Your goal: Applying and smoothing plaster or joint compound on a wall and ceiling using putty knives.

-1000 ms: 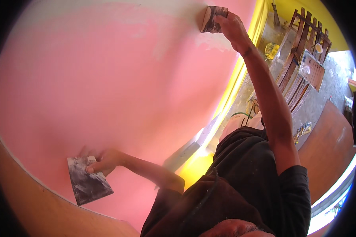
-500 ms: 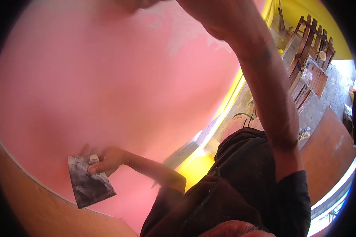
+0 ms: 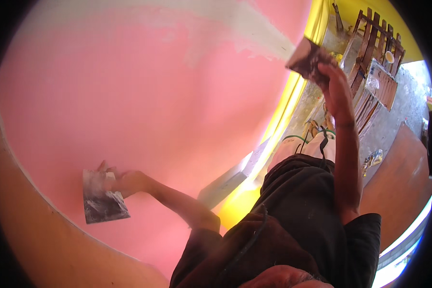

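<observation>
My left hand [image 3: 129, 183] is closed on a broad putty knife [image 3: 105, 207], its dark blade streaked with pale filler, in front of the lower left of a pink wall [image 3: 129, 115]. At the upper right my right hand [image 3: 337, 89] grips a second putty knife [image 3: 303, 54]. That wide dark blade also carries smears and sits by the yellow edge of the wall. Its handle is mostly covered by my fingers. Across the top of the wall runs a band of pale filler [image 3: 240, 26] with ragged edges.
Yellow trim [image 3: 287, 103] borders the wall on the right. Beyond it, a slatted wooden frame [image 3: 377, 41] and a board [image 3: 381, 86] lie on the grey floor [image 3: 408, 96]. A brown sheet [image 3: 401, 177] lies at the right. An orange-brown surface [image 3: 57, 240] curves along the lower left.
My right hand has come down and right from the top of the wall, bringing its putty knife into view. My left hand and its knife have shifted slightly upward, the blade turning a little.
</observation>
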The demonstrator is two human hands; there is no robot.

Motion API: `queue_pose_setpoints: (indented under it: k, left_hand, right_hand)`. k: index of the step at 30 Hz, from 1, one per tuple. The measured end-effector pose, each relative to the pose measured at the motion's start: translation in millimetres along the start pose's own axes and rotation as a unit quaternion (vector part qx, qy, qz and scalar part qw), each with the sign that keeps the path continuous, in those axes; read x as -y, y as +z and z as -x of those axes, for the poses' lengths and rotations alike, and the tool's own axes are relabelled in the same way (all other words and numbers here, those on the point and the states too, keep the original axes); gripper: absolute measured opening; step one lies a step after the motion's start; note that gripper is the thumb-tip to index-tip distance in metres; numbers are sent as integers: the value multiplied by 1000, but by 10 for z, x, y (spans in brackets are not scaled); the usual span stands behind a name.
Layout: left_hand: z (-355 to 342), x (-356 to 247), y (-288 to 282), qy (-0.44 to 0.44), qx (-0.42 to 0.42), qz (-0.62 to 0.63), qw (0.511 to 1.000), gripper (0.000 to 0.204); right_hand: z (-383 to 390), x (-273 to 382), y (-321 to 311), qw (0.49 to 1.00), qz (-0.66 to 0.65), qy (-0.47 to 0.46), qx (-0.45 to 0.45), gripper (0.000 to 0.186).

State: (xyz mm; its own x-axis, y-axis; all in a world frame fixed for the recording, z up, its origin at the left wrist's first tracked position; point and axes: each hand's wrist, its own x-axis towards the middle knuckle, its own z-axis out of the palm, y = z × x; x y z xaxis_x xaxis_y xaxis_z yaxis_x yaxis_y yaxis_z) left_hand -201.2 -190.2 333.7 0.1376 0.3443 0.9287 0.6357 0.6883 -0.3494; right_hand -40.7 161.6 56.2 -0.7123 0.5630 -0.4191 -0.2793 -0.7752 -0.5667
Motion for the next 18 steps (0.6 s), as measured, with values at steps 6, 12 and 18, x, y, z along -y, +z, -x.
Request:
queue_pose_setpoints:
  k: [6, 12, 18]
  left_hand:
    - [489, -1111, -162, -275, 303, 214, 887, 30]
    - [1409, -2218, -50, -571, 545, 400, 466, 30]
    - [1127, -2528, 143, -609, 493, 472, 404, 36]
  right_hand:
    - [368, -293, -590, 995, 21, 83, -52, 38]
    - [497, 11, -504, 990, 42, -65, 120, 26]
    - [714, 543, -205, 849, 212, -331, 353, 25]
